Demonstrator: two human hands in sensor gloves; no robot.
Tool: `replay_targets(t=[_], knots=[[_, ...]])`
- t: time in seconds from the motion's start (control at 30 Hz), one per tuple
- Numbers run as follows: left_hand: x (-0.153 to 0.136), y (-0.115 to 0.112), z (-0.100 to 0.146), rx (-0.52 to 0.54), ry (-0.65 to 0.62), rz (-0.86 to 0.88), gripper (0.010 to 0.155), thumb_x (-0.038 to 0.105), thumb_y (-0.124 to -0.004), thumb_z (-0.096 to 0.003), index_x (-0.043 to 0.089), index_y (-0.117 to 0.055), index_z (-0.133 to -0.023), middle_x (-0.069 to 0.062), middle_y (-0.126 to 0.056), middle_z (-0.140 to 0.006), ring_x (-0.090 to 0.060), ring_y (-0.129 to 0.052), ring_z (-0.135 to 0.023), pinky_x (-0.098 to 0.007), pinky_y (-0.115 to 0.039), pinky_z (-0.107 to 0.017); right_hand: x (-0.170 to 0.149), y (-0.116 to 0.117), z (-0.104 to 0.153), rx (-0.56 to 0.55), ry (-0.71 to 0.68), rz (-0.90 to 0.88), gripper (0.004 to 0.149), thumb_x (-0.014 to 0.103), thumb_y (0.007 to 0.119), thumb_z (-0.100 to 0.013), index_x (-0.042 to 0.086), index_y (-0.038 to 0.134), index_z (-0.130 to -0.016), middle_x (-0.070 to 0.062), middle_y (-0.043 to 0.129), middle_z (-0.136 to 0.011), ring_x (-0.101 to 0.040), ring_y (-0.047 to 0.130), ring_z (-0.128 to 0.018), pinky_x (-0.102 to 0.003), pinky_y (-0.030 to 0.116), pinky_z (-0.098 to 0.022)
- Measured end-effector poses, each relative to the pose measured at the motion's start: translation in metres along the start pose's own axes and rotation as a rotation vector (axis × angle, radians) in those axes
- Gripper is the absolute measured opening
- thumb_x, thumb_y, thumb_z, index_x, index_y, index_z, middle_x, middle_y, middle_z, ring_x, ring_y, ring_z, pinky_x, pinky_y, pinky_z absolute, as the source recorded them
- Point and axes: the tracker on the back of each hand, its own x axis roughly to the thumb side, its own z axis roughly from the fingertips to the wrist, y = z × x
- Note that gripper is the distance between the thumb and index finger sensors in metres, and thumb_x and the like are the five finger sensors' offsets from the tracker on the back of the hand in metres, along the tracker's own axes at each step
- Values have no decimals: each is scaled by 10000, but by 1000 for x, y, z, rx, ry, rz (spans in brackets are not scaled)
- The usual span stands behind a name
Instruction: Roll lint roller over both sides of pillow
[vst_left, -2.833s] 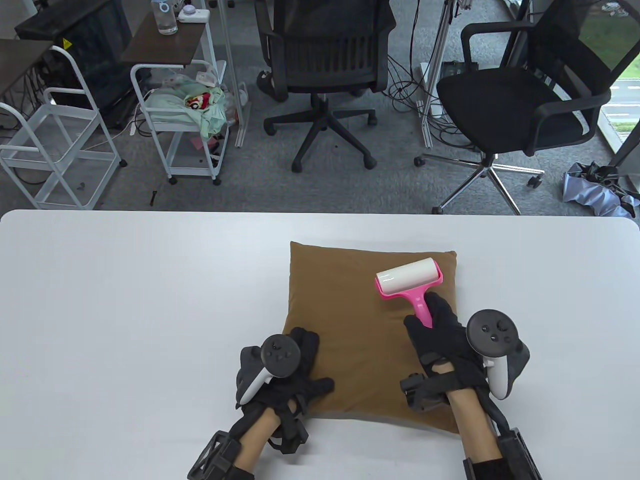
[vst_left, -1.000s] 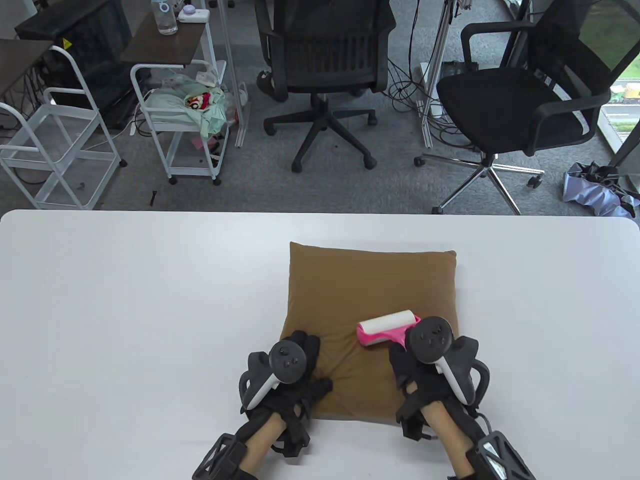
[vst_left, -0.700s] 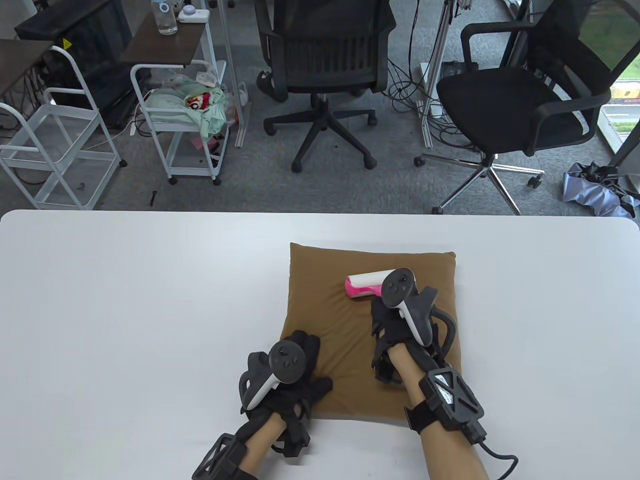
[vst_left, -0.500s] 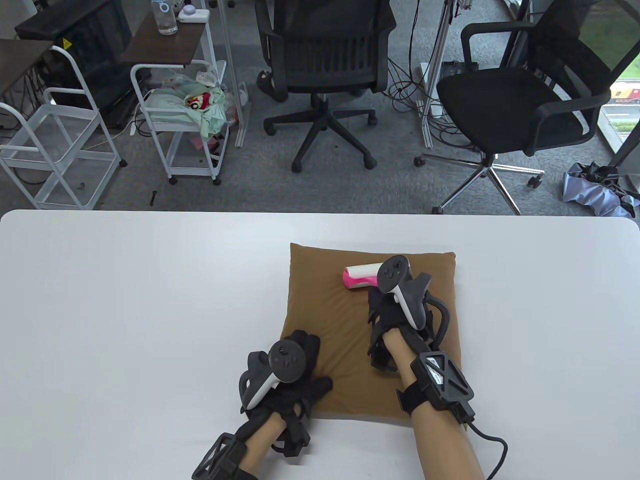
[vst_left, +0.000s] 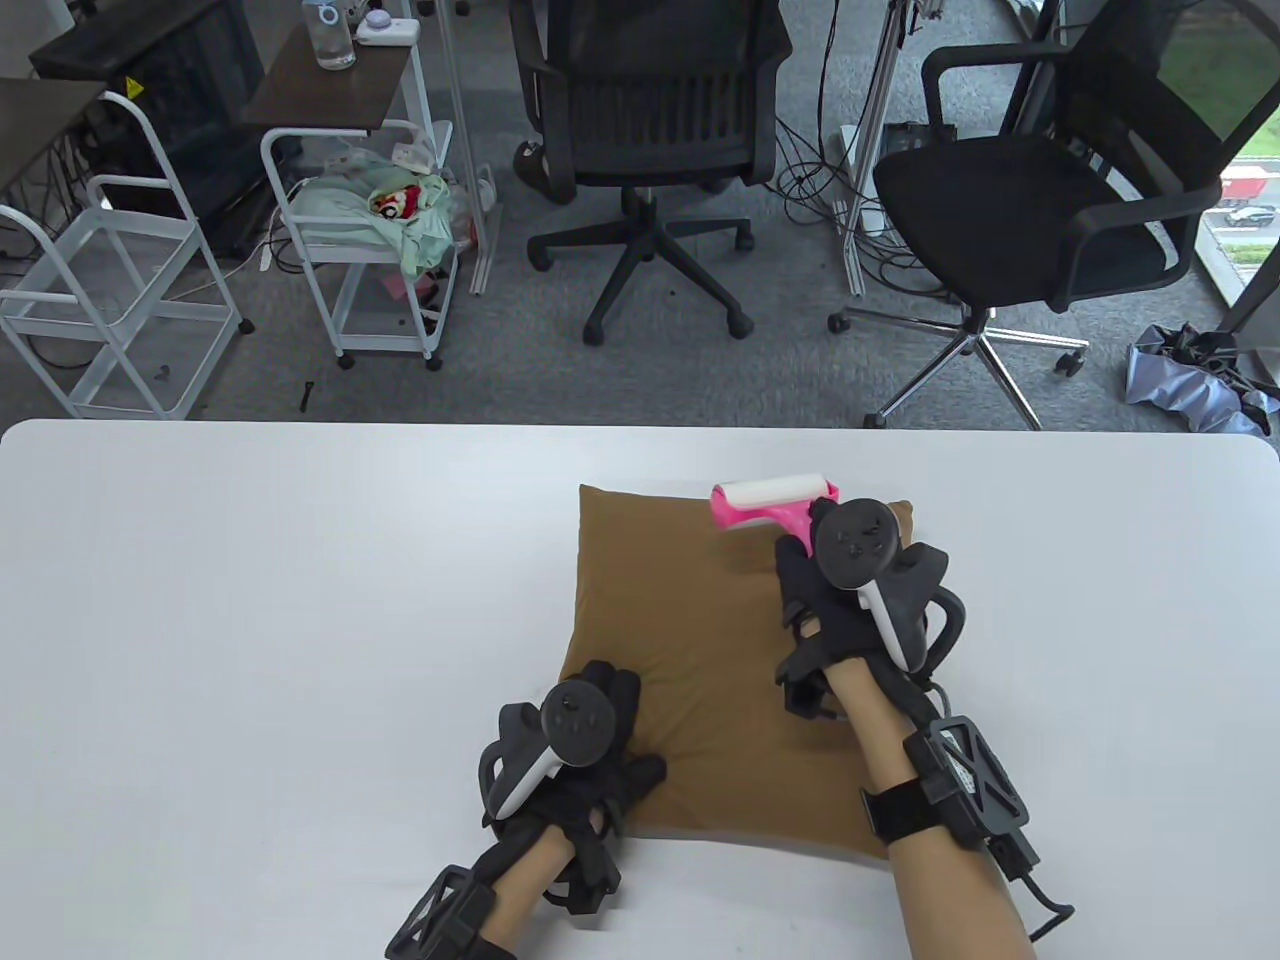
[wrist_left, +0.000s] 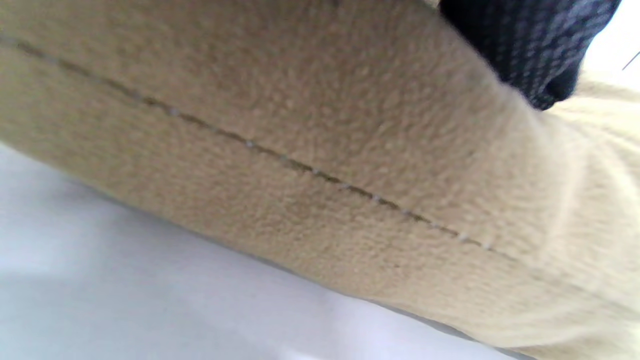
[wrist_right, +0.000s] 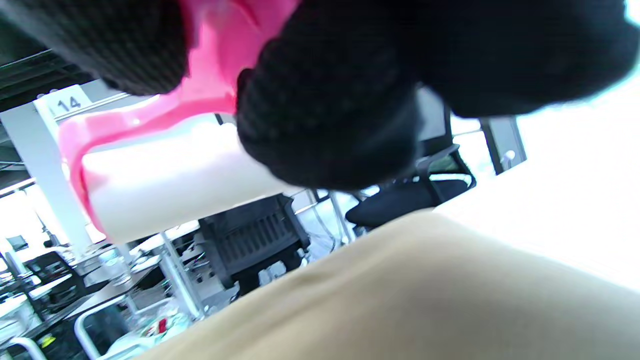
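Observation:
A brown square pillow (vst_left: 700, 640) lies flat on the white table (vst_left: 250, 600). My right hand (vst_left: 815, 590) grips the pink handle of a lint roller (vst_left: 775, 497), whose white roll sits at the pillow's far edge. In the right wrist view the roll (wrist_right: 165, 185) shows above the pillow fabric (wrist_right: 400, 300), with a gap of background between them. My left hand (vst_left: 590, 740) rests on the pillow's near left corner. The left wrist view shows the pillow's seam (wrist_left: 300, 165) close up and one gloved finger (wrist_left: 530, 45) on the fabric.
Two black office chairs (vst_left: 640, 130) (vst_left: 1040, 200) stand beyond the table's far edge. White wire carts (vst_left: 370, 230) stand at the back left. Bare table surface lies left and right of the pillow.
My right hand has carried the roller from the pillow's near right part up to its far edge, shifting a little left and back right. My left hand has stayed on the corner.

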Motion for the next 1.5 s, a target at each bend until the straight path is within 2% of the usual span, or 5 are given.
replay_targets(t=[0.17,0.37,0.67,1.1,1.5], knots=[[0,0,0,1,1,1,886,574,-770,-329,372,-305,-1056,14,-207,-1188,-290,-271,-1140,-546,-351,-803,-38,8,-10,-1,61,93,571,533,777,-395,307,711,-915,57,1010,-700,-88,1081,-193,-314,941,-139],[1,0,0,2,3,1,886,576,-767,-329,374,-303,-1055,13,-207,-1188,-291,-272,-1139,-544,-352,-803,-64,29,7,137,26,90,571,497,801,-399,240,733,-905,27,1050,-573,-104,1029,-29,-329,910,-31],[1,-1,0,3,7,-14,887,577,-766,-329,374,-297,-1054,14,-203,-1187,-290,-274,-1138,-544,-352,-802,-78,2,68,254,-124,243,567,493,810,-401,203,766,-887,19,1067,-496,-107,1021,26,-326,903,15],[2,-2,2,7,6,-31,885,574,-767,-328,377,-297,-1052,15,-201,-1186,-288,-271,-1138,-542,-351,-803,-113,-14,129,429,-132,298,561,501,809,-402,208,786,-880,18,1074,-489,-103,1022,27,-325,903,11],[3,-2,1,-8,8,-16,881,545,-780,-331,372,-306,-1054,15,-204,-1186,-291,-249,-1142,-549,-345,-803,-114,-13,95,388,-54,185,569,528,780,-408,238,764,-897,45,1064,-545,-80,1036,-23,-310,913,-21]])
